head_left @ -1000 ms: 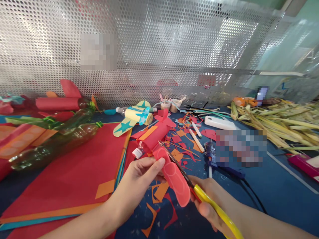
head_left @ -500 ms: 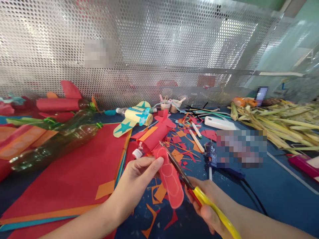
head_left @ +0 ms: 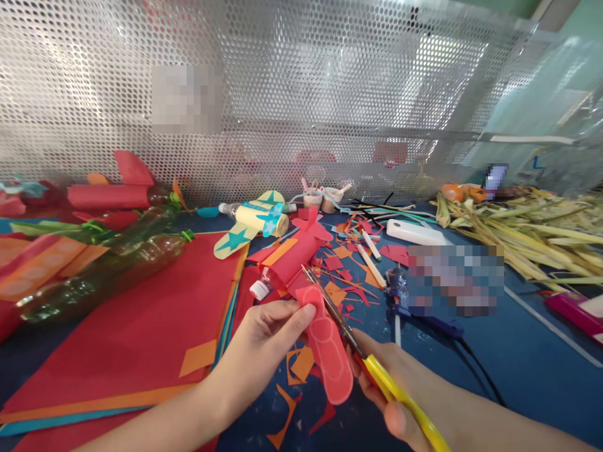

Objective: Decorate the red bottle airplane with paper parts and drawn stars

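My left hand (head_left: 271, 339) pinches a red paper cutout (head_left: 330, 355) with rounded ends and pale drawn outlines near its upper end. My right hand (head_left: 391, 389) is closed round yellow-handled scissors (head_left: 391, 380). The dark blades lie along the cutout's upper right edge, tips pointing up and left; whether they touch the paper I cannot tell. Just beyond is a small bottle wrapped in red paper (head_left: 301, 248) with a white cap and an orange strip. Red and orange paper scraps (head_left: 334, 292) lie scattered around and below the hands.
Large red paper sheets (head_left: 141, 326) are stacked at left, with green plastic bottles (head_left: 136, 267) beyond. A yellow paper plane (head_left: 249, 220) with blue stars sits behind. On the right are a blue glue gun (head_left: 400, 295), its cord, and dry stalks (head_left: 522, 232). Perforated metal sheeting (head_left: 301, 81) stands behind.
My left hand has moved slightly right and the red cutout has shifted down and right with it. The scissors have stayed nearly in place alongside it.
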Demonstrator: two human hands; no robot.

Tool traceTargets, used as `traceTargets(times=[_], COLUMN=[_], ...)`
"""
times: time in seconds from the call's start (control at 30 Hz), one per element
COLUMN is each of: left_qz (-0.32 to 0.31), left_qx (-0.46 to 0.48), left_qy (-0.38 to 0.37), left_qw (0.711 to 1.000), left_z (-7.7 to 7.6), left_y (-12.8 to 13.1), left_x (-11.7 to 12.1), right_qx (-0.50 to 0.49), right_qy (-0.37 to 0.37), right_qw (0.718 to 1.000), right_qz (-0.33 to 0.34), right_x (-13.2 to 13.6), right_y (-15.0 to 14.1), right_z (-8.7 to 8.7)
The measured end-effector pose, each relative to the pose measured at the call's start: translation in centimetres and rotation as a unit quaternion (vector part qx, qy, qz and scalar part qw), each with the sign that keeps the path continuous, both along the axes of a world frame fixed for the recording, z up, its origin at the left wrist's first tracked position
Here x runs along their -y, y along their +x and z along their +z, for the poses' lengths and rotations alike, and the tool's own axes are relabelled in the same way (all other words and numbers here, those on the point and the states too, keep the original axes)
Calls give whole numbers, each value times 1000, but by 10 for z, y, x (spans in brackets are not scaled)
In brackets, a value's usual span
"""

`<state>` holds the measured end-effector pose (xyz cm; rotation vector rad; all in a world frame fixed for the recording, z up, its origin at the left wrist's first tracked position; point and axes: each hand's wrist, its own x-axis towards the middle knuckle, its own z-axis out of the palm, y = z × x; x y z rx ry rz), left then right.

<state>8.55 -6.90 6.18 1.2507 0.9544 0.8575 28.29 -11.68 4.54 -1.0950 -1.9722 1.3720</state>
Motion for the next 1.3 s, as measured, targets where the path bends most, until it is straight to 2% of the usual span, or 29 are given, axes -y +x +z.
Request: traceTargets(times=[0.47,0.73,0.97,1.13,1.3], left_qz=[22,30,25,17,9], left_qx=[-79,-70,-77,-86,-115], left_qy=[32,31,51,57,100], left_qw=[996,997,995,995,988], left_z=[2,3,2,4,5], left_y=[-4,-6,-8,-8,-9], left_x=[-4,-7,-9,-9,-10], right_qx=[4,30,20,15,10], right_qy=[-7,-7,-7,-24,-31], right_qw=[1000,999,999,999,999], right_qz=[-9,-42,-41,-32,-21], right_x=[1,1,1,-1,-3], right_y=[4,8,7,9,12], right_z=[-1,-4,-3,-10,-19])
